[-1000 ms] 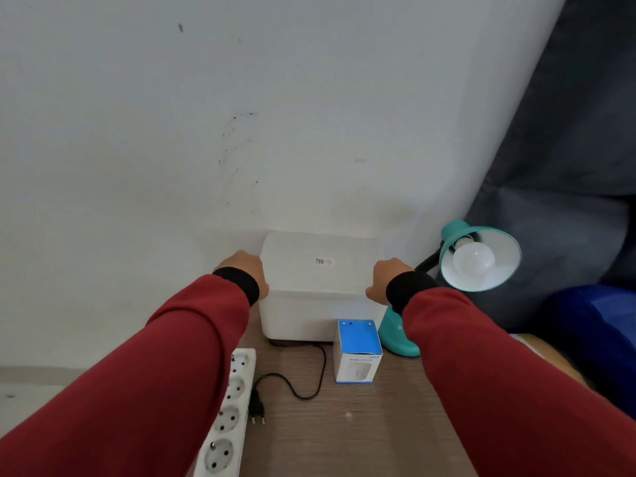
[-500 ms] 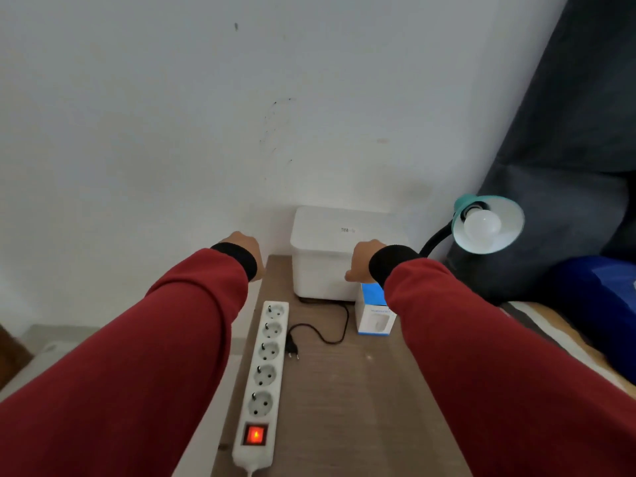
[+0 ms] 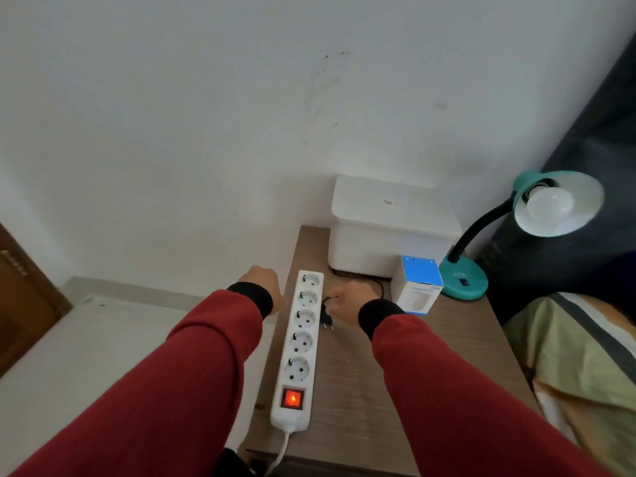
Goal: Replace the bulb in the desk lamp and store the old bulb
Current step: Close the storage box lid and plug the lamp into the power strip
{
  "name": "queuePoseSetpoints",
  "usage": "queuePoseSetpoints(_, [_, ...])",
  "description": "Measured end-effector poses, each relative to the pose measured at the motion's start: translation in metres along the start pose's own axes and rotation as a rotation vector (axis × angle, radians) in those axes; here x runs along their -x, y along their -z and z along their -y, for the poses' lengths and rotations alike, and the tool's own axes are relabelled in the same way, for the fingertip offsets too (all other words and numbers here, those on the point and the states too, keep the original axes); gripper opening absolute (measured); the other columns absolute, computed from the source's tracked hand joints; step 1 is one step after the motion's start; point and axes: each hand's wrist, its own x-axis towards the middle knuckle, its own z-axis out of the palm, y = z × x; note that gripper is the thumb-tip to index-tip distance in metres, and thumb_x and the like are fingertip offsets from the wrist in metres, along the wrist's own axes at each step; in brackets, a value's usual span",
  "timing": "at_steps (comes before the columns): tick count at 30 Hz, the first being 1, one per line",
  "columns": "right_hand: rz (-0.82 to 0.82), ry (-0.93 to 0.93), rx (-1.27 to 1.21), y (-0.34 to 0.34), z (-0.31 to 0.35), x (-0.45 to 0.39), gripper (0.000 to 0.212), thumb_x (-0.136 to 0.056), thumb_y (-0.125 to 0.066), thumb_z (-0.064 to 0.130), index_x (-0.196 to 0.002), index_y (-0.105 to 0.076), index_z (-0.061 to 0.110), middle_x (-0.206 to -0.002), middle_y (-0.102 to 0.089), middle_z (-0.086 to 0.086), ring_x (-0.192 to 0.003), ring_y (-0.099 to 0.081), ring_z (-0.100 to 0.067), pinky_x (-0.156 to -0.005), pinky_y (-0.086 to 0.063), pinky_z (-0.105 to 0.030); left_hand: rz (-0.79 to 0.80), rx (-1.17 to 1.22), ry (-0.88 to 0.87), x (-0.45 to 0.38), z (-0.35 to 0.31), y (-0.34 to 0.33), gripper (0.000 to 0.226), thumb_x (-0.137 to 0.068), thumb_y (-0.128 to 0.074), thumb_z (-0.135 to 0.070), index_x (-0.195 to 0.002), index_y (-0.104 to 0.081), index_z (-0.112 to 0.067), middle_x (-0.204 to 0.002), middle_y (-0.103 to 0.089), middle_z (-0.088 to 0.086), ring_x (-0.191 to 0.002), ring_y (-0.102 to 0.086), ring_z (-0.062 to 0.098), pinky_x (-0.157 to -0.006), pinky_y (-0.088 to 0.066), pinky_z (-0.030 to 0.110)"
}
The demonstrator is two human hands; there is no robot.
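Note:
A teal desk lamp (image 3: 464, 278) stands at the table's far right, its shade tilted toward me with a white bulb (image 3: 550, 203) in the socket. A blue-and-white bulb box (image 3: 418, 285) stands in front of a closed white storage box (image 3: 392, 228). The lamp's black plug (image 3: 327, 320) lies unplugged beside a white power strip (image 3: 301, 342) whose red switch glows. My right hand (image 3: 347, 301) is closed on the plug's cable end. My left hand (image 3: 263, 282) hovers just left of the strip, fingers curled, holding nothing.
The small wooden table (image 3: 395, 390) stands against a white wall. A bed with striped bedding (image 3: 578, 356) lies at the right, dark fabric behind the lamp. A wooden door (image 3: 20, 294) is at the far left, with floor below the table's left edge.
Both hands left the white storage box and drew back toward me. My right hand came down onto the lamp plug; my left moved beside the power strip. The view pulled back.

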Motion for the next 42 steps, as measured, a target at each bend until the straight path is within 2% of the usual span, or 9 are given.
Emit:
queuePoseSetpoints(6, [-0.067,-0.119,-0.453,-0.041,-0.007,-0.011,0.048,-0.091,-0.059,0.023,-0.137,-0.047,0.018,-0.139,-0.053,-0.007,-0.126,-0.05,-0.022,-0.101,-0.04,-0.028,0.027,0.241,-0.009,0.004,0.001,-0.05,0.044,-0.093,-0.052,-0.038,-0.128,-0.057,-0.012,-0.129,-0.06,0.005,-0.121,-0.054,0.021,-0.101,-0.042,0.027])
queuePoseSetpoints(12, [-0.084,-0.177,-0.73,-0.052,-0.013,-0.026,0.043,-0.09,-0.06,0.021,-0.132,-0.051,0.018,-0.132,-0.056,-0.01,-0.113,-0.058,-0.023,-0.098,-0.046,-0.032,0.003,0.724,0.08,0.009,0.009,-0.073,0.045,-0.087,-0.066,-0.032,-0.128,-0.058,-0.017,-0.117,-0.068,0.004,-0.109,-0.061,0.015,-0.092,-0.042,0.021])
queuePoseSetpoints(15, [-0.1,-0.204,-0.785,-0.057,-0.013,-0.033,0.042,-0.086,-0.064,0.021,-0.127,-0.055,0.021,-0.125,-0.06,-0.01,-0.106,-0.063,-0.025,-0.096,-0.052,-0.039,-0.003,0.794,0.088,0.013,0.008,-0.073,0.044,-0.087,-0.066,-0.028,-0.128,-0.058,-0.016,-0.116,-0.068,0.005,-0.103,-0.062,0.014,-0.085,-0.041,0.018])
queuePoseSetpoints(20, [-0.075,-0.222,-0.944,-0.066,-0.015,-0.039,0.04,-0.085,-0.065,0.014,-0.124,-0.058,0.022,-0.115,-0.066,-0.01,-0.106,-0.064,-0.025,-0.096,-0.052,-0.042,-0.017,0.808,0.092,0.017,0.004,-0.073,0.044,-0.088,-0.065,-0.026,-0.13,-0.057,-0.016,-0.121,-0.067,0.007,-0.113,-0.061,0.019,-0.097,-0.044,0.025])
queuePoseSetpoints(22, [-0.063,-0.208,-0.995,-0.064,-0.015,-0.035,0.042,-0.085,-0.064,0.009,-0.124,-0.058,0.022,-0.099,-0.068,-0.006,-0.097,-0.066,-0.02,-0.094,-0.053,-0.038,-0.014,0.788,0.088,0.018,0.003,-0.072,0.045,-0.089,-0.064,-0.026,-0.132,-0.055,-0.017,-0.123,-0.066,0.007,-0.116,-0.06,0.02,-0.099,-0.043,0.027])
queuePoseSetpoints(26, [-0.16,-0.105,-1.02,-0.051,-0.012,-0.026,0.044,-0.085,-0.06,-0.002,-0.121,-0.061,0.024,-0.067,-0.053,0.002,-0.06,-0.051,-0.008,-0.066,-0.048,-0.023,0.022,0.756,0.065,0.021,0.003,-0.068,0.049,-0.089,-0.064,-0.022,-0.136,-0.05,-0.017,-0.128,-0.063,0.005,-0.121,-0.056,0.019,-0.1,-0.041,0.026])
queuePoseSetpoints(32, [-0.39,-0.015,-0.915,-0.038,0.001,-0.012,0.033,-0.083,-0.067,0.008,-0.113,-0.07,0.022,-0.093,-0.066,0.003,-0.088,-0.058,-0.008,-0.092,-0.047,-0.023,0.007,0.811,0.051,0.029,0.002,-0.068,0.047,-0.089,-0.063,-0.013,-0.134,-0.052,-0.018,-0.127,-0.065,0.004,-0.119,-0.058,0.017,-0.089,-0.039,0.018])
queuePoseSetpoints(38, [-0.47,0.014,-0.839,-0.05,0.01,-0.003,0.029,-0.082,-0.067,0.002,-0.108,-0.072,0.012,-0.105,-0.071,-0.005,-0.076,-0.056,-0.001,-0.061,-0.04,0.006,-0.027,0.866,0.049,0.036,0.001,-0.069,0.043,-0.09,-0.062,-0.012,-0.132,-0.055,-0.021,-0.123,-0.066,0.004,-0.115,-0.06,0.017,-0.087,-0.039,0.016])
queuePoseSetpoints(42, [-0.491,0.017,-0.741,-0.064,0.015,-0.003,0.026,-0.082,-0.066,0.002,-0.107,-0.072,0.011,-0.107,-0.071,-0.006,-0.081,-0.056,-0.003,-0.06,-0.036,0.012,-0.036,0.874,0.051,0.037,0.002,-0.071,0.043,-0.09,-0.062,-0.014,-0.131,-0.055,-0.023,-0.122,-0.067,0.004,-0.112,-0.061,0.016,-0.091,-0.042,0.018])
